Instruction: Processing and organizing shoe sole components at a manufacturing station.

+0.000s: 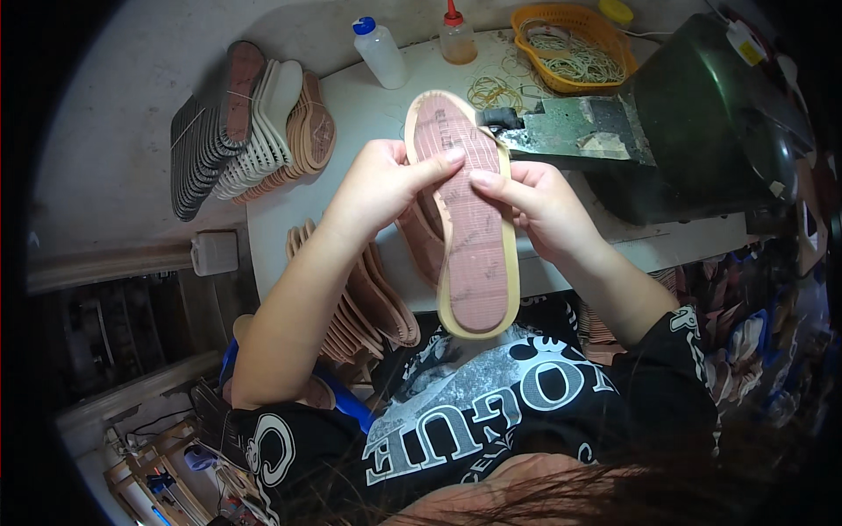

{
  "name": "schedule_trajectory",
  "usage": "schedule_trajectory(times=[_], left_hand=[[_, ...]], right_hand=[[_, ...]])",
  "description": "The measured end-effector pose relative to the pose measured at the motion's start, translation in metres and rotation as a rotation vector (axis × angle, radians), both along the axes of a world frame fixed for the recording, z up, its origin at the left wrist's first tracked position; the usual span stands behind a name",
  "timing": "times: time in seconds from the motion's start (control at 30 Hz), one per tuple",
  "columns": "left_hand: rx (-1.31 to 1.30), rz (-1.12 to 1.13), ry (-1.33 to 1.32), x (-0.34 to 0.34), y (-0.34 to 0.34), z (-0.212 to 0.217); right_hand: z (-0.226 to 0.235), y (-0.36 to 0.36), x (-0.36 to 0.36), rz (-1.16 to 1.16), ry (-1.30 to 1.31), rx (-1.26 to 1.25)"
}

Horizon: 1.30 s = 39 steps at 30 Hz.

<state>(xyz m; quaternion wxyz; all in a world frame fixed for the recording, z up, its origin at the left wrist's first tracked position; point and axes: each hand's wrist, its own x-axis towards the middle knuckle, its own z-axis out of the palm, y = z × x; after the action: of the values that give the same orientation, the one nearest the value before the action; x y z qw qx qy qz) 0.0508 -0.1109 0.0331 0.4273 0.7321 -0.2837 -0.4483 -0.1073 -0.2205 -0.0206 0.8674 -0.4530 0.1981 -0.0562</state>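
Two hands on one piece. The flat, pinkish-brown, sole-shaped sheet with a striped face and a cream-yellow border is held between them, its long axis running away from the wearer.

Left hand: closed on the left edge, thumb flat on the striped face, fingers mostly hidden behind. Right hand: closed on the right edge, thumb slightly nearer the wearer than the left thumb, fingers underneath.

Just beyond the right hand, the narrow green metal machine arm with worn paint ends in a black tip at the sheet's far right edge; contact cannot be confirmed.

Handling (judged): light, thin, flexible yet springy enough to hold its outline; not fragile, though the border could crease or lift if pinched hard. Surface looks matt, so slipping seems unlikely. Best hold: both long edges near the waist, thumbs on top, fingers spread beneath; the end towards the wearer is unsupported and may sag or swing.

Nearby: a similar reddish-brown sole-shaped piece partly hidden just below the left hand; a row of brown sole-shaped pieces beside the left forearm; a banded stack of black ribbed soles well left of the left hand.
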Motion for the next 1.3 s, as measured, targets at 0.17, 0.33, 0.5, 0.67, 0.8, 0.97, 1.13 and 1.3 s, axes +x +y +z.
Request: schedule_trajectory(times=[0.17,0.33,0.5,0.67,0.8,0.97,1.13,1.3], left_hand=[[-0.013,0.057,0.001,0.010,-0.008,-0.019],[0.025,0.071,-0.014,0.024,-0.015,-0.023],[0.139,0.042,-0.119,0.048,-0.029,-0.027],[0.212,-0.036,-0.177,0.077,-0.051,-0.026],[0.371,-0.190,-0.306,0.108,-0.070,-0.028],[-0.401,-0.423,-1.019,0.123,-0.094,-0.033],[-0.258,-1.030,-0.862,0.107,-0.113,-0.008],[0.048,-1.078,-0.621,0.104,-0.114,0.010]], right_hand=[[-0.006,0.026,-0.033,0.198,0.066,0.096],[-0.015,0.051,-0.046,0.258,0.114,0.232],[-0.005,0.051,-0.032,0.053,0.123,0.215],[-0.003,0.040,-0.013,-0.104,0.048,0.222],[0.001,0.038,0.009,-0.190,0.000,0.242],[0.002,0.034,0.025,-0.254,0.014,0.248],[0.005,0.031,0.033,-0.312,0.041,0.312],[0.017,0.029,0.038,-0.354,0.085,0.294]])
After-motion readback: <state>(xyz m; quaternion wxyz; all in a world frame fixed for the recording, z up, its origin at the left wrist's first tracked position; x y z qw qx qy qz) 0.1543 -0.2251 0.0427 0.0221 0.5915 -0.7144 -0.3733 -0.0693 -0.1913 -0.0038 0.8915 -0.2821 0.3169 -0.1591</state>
